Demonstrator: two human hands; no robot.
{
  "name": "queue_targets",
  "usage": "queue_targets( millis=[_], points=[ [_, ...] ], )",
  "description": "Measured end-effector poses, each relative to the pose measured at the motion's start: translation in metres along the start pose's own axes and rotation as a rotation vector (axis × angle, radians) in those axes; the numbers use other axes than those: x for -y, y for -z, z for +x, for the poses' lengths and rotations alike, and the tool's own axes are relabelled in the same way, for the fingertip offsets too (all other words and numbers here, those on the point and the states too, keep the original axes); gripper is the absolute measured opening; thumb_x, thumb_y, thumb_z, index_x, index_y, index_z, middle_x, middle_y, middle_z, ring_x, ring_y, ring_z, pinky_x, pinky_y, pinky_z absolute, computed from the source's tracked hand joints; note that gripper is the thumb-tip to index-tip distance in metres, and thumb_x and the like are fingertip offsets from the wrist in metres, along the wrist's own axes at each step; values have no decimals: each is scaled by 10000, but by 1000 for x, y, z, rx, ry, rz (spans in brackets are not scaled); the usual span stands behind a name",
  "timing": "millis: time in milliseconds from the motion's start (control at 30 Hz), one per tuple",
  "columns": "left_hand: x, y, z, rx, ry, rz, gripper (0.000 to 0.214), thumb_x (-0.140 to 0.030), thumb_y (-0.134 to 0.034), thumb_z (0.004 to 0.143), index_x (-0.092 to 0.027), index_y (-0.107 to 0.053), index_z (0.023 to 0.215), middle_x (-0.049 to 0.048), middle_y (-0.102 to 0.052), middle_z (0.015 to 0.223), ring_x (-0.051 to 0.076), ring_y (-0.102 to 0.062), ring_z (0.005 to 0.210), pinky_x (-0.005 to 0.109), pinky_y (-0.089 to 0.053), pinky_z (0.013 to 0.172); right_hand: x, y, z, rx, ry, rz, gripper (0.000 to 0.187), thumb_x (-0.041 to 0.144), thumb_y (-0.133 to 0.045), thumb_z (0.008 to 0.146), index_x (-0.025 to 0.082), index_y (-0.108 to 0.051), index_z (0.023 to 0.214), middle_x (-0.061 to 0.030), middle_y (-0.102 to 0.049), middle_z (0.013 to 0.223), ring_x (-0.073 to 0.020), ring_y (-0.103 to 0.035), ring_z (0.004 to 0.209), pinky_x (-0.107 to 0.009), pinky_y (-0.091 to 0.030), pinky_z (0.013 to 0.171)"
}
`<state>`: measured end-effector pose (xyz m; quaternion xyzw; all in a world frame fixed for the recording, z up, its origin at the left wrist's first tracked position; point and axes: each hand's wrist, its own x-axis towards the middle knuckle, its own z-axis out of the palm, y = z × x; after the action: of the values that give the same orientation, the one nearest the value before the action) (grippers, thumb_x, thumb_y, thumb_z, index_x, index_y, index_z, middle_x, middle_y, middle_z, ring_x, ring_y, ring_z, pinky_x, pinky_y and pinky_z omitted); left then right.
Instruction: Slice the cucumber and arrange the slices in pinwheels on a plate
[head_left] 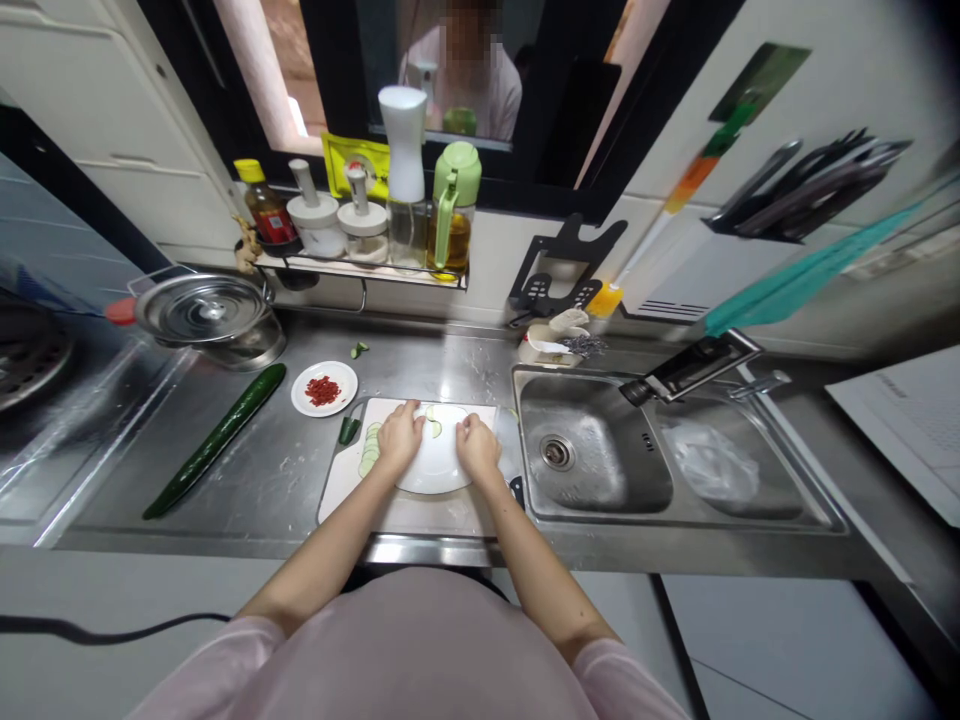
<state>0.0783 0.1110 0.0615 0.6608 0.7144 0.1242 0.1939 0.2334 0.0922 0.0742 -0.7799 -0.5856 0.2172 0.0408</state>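
A white plate (433, 470) rests on the light cutting board (349, 492), with a thin curved cucumber slice (436, 430) near its far side. My left hand (400, 437) is over the plate's left edge, its fingers curled and close to that slice. Over the right edge, the fingers of my right hand (478, 446) are bent together. What either hand's fingertips hold is too small to make out. Overlapping cucumber slices (369, 450) lie on the board beside my left wrist, with a dark green cucumber piece (349, 431) near them. A black knife handle (517, 489) shows past my right forearm.
A whole cucumber (217, 440) lies on the steel counter at left, near a small plate (301, 392) of chopped red pieces. Behind it stands a lidded pot (244, 340). A sink (600, 470) is at right; seasoning bottles line a wall rack (375, 268).
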Motion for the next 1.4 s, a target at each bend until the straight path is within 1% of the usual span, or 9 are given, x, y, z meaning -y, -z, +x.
queue_targets(
  millis=[100, 233, 333, 467, 733, 967, 1100, 1200, 1400],
  points=[
    [15, 5, -18, -55, 24, 9, 369, -332, -441, 907, -249, -551, 1249, 91, -614, 1154, 258, -542, 1068, 356, -409, 872, -15, 2, -11, -12, -39, -7, 344, 358, -375, 947, 206, -516, 1221, -110, -595, 1184, -203, -598, 990, -289, -395, 776],
    [32, 8, -45, -37, 52, 44, 416, -356, -485, 879, -242, -544, 1275, 108, -609, 1167, 286, -502, 1101, 393, -392, 907, -25, -2, -20, 42, -51, -29, 356, 339, -400, 932, 188, -515, 1234, -120, -579, 1202, -208, -596, 994, -288, -398, 763],
    [39, 7, -57, -19, 65, 71, 420, -359, -490, 873, -247, -545, 1275, 108, -616, 1185, 297, -503, 1089, 422, -377, 916, -27, -4, -22, 77, -53, -22, 356, 286, -407, 926, 182, -494, 1255, -116, -616, 1162, -205, -597, 1003, -279, -390, 751],
    [43, 4, -60, -12, 87, 78, 410, -321, -480, 876, -253, -546, 1275, 97, -641, 1175, 298, -517, 1069, 430, -369, 909, -27, -5, -24, 108, -52, -24, 371, 232, -409, 919, 173, -468, 1280, -121, -659, 1105, -209, -607, 1001, -274, -381, 726],
    [47, 3, -59, -25, 56, 32, 406, -288, -478, 867, -246, -562, 1262, 89, -645, 1191, 285, -530, 1063, 419, -370, 918, -27, -7, -31, 110, -68, -26, 352, 249, -394, 929, 168, -477, 1262, -136, -672, 1080, -231, -623, 983, -288, -390, 716],
    [51, 2, -65, -41, 50, -18, 405, -304, -495, 858, -234, -566, 1251, 85, -635, 1208, 277, -530, 1076, 403, -371, 933, -28, -9, -36, 110, -83, -11, 371, 267, -394, 935, 164, -465, 1285, -139, -669, 1095, -226, -621, 995, -285, -397, 748],
    [62, 6, -74, -136, 145, -73, 387, -338, -508, 853, -248, -573, 1224, 82, -620, 1212, 277, -521, 1103, 402, -371, 922, -31, -10, -37, 49, -83, 27, 432, 327, -398, 939, 160, -432, 1336, -143, -662, 1101, -230, -616, 1001, -292, -395, 773],
    [76, 10, -83, -183, 243, -93, 370, -369, -507, 854, -264, -575, 1202, 83, -625, 1156, 283, -527, 1090, 418, -368, 902, -36, -10, -38, -21, -80, 96, 471, 368, -418, 929, 166, -433, 1353, -116, -669, 1048, -222, -611, 986, -283, -392, 778],
    [99, 15, -100, -131, 346, -81, 327, -382, -523, 838, -253, -588, 1132, 75, -629, 1045, 278, -552, 1006, 441, -356, 883, -48, -14, -40, -117, -9, 288, 411, 366, -417, 896, 169, -572, 1222, -37, -661, 830, -186, -600, 789, -255, -391, 704]
  ],
)
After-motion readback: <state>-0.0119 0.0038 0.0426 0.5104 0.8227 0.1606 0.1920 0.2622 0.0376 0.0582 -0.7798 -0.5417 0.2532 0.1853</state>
